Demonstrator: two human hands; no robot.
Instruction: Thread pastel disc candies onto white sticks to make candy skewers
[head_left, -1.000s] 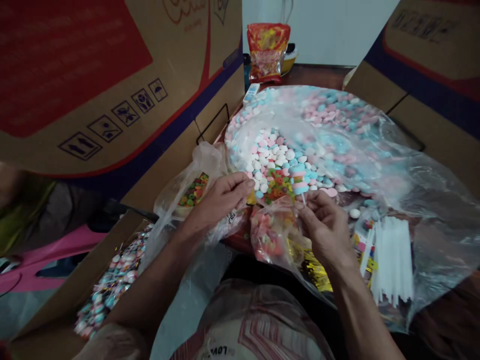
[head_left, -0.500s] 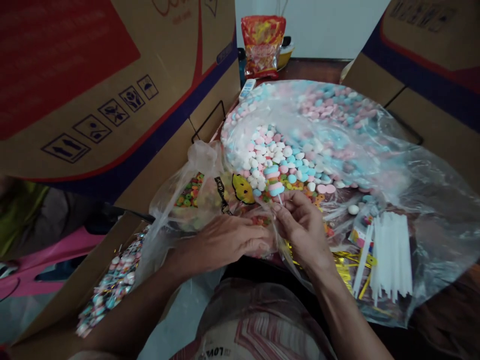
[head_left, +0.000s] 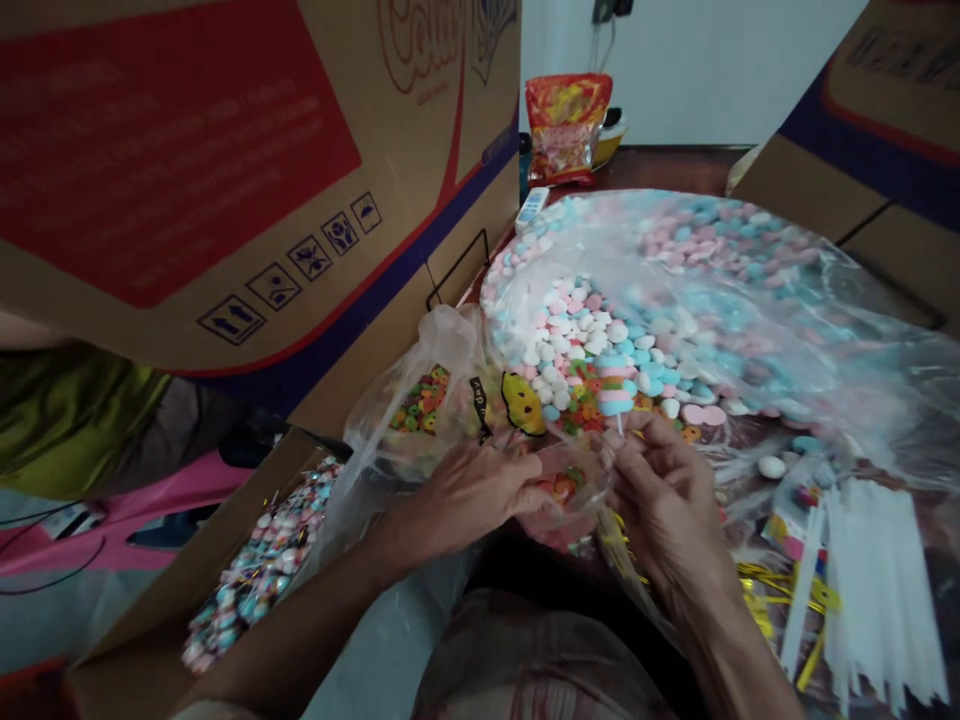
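My right hand (head_left: 664, 490) is closed in a pinch on the thin white stick of a marshmallow skewer (head_left: 616, 392). Blue, pink and white marshmallows are stacked on it with coloured gummy pieces between, and it stands upright above my fingertips. My left hand (head_left: 480, 495), fingers curled, grips the edge of a clear plastic bag (head_left: 577, 465). That bag spreads between both hands, its near part loose. Inside and behind it lie coloured gummy rings (head_left: 564, 487). Loose pink, white and blue marshmallows (head_left: 574, 325) lie just beyond, spilling from their large clear bag (head_left: 697, 270).
To the right lie white sticks (head_left: 874, 590) and gold twist ties (head_left: 780, 585). A bag with gummy rings (head_left: 421, 400) sits left. An open carton holds finished-looking wrapped skewers (head_left: 262, 560). Large cardboard boxes (head_left: 420, 180) flank the table; a red snack bag (head_left: 568, 130) stands behind.
The view has shifted, so the scene sits further right and lower. The clear plastic between my hands is spread wider. My right hand still holds the skewer.
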